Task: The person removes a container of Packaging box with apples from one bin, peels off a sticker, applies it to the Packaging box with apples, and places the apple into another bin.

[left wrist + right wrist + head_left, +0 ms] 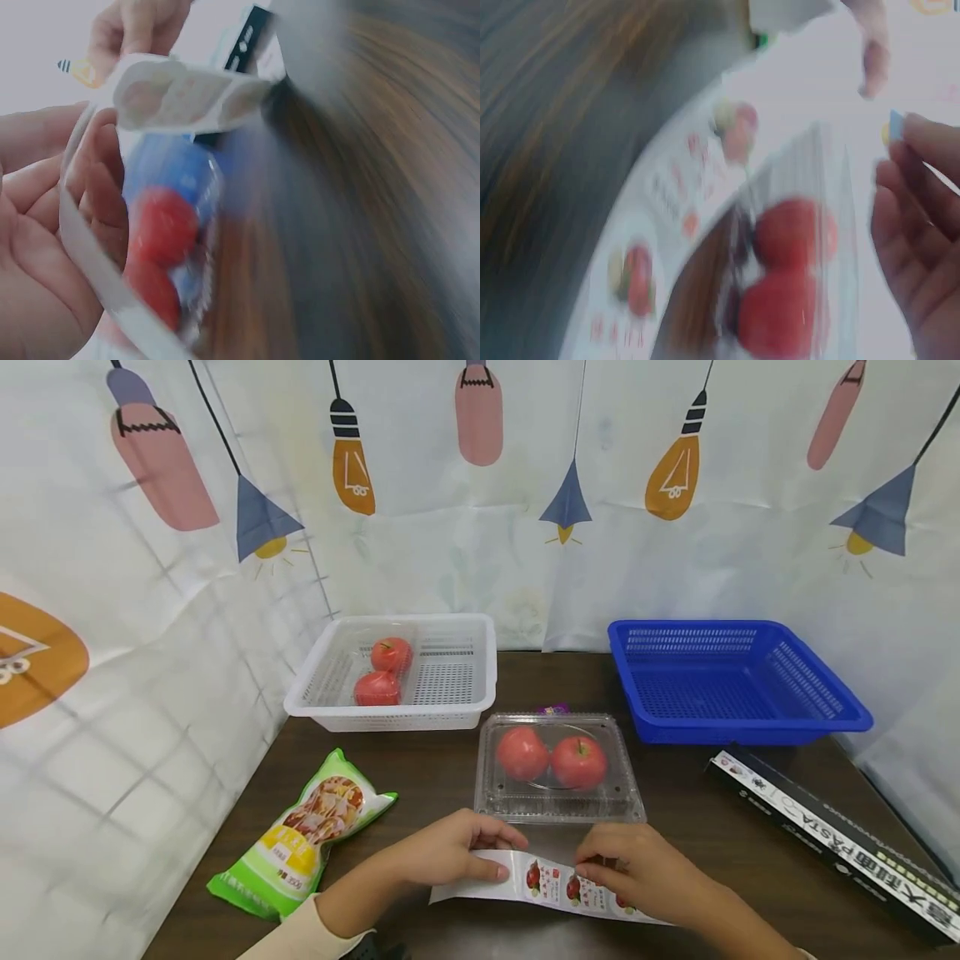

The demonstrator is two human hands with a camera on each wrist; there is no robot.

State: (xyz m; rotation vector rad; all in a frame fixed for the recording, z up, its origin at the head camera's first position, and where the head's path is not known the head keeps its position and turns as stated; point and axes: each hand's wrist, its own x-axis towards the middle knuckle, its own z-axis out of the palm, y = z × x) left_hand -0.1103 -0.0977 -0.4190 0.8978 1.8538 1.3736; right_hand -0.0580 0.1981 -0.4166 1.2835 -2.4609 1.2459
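Note:
A white strip of printed stickers [551, 883] with red fruit pictures stretches between both hands, close over the near part of the table. My left hand [459, 853] pinches its left part, thumb on the front and fingers behind. At the strip's upper edge, the curled fingers of my right hand [648, 870] pinch it, and the palm hides its right end. Just beyond the strip sits a closed clear plastic box [510, 810] with two red apples [579, 762] inside. Both wrist views are blurred; printed stickers [705, 172] curve across the right one.
At the back left, a white basket [397, 720] holds another clear box with two apples [378, 687]. A blue basket [742, 727] stands back right. A green snack bag [303, 839] lies left, and a long black pasta box [832, 839] lies right.

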